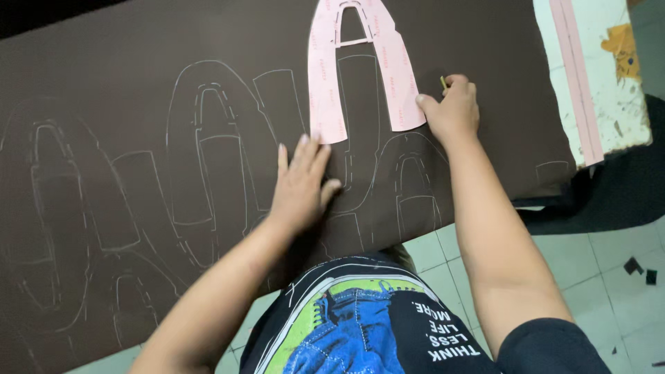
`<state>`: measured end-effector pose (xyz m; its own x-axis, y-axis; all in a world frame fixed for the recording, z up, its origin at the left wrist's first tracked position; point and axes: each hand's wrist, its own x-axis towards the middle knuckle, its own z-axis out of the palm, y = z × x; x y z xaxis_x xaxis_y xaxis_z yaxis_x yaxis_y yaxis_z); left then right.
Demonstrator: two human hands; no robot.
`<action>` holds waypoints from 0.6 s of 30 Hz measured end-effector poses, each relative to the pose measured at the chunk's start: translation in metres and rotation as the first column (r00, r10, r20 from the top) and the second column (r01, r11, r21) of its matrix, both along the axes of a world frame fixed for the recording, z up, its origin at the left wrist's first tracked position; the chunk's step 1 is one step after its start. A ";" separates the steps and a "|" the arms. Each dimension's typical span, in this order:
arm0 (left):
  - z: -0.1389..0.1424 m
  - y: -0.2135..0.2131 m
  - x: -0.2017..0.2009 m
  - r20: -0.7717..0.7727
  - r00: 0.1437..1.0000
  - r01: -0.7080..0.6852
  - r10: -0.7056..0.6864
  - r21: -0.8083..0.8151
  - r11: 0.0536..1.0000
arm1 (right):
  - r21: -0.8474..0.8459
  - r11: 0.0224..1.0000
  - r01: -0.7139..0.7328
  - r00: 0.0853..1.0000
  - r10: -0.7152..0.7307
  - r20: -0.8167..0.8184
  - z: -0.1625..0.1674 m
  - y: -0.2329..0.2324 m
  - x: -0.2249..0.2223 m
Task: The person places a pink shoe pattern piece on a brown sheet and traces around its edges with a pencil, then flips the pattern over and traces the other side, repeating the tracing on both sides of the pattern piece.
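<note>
A large dark brown sheet [485,41] covers most of the view, lying flat with its right end over a worn white desk [609,90]; pale traced outlines [208,159] of the same arch shape cover its left and middle parts. Below the sheet's near edge shows a tiled floor [609,277] with a few dark scraps. On the sheet's upper middle lies a pink arch-shaped template [388,76] with 2 long legs and a small cut-out window near its top. The left hand [301,187] lies open and flat on the sheet, its fingertips touching the bottom end of the template's left leg. The right hand [454,107] is closed around a small yellowish marking tool [443,83], just beside the lower outer edge of the template's right leg.
</note>
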<state>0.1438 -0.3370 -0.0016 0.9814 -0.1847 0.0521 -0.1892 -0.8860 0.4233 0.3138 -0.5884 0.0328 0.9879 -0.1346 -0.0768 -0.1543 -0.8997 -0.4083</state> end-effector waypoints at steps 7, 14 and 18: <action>-0.016 -0.042 -0.053 -0.010 0.992 -0.126 0.126 0.005 0.992 | 0.027 0.999 -0.026 0.993 0.029 -0.118 0.009 0.037 -0.019; -0.015 -0.059 -0.053 0.068 0.951 -0.307 0.302 0.064 0.950 | 0.668 0.736 -0.108 0.986 0.166 -0.024 0.016 -0.017 -0.004; -0.005 -0.058 -0.051 0.037 0.939 -0.344 0.342 0.097 0.934 | 0.782 0.622 0.034 0.997 0.032 -0.069 0.007 -0.117 -0.014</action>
<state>0.0931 -0.3946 -0.0068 0.9850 0.1578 0.0705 0.1265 -0.9361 0.3283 0.2996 -0.7057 0.0398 0.9753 0.0075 -0.2210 -0.2124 -0.2453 -0.9459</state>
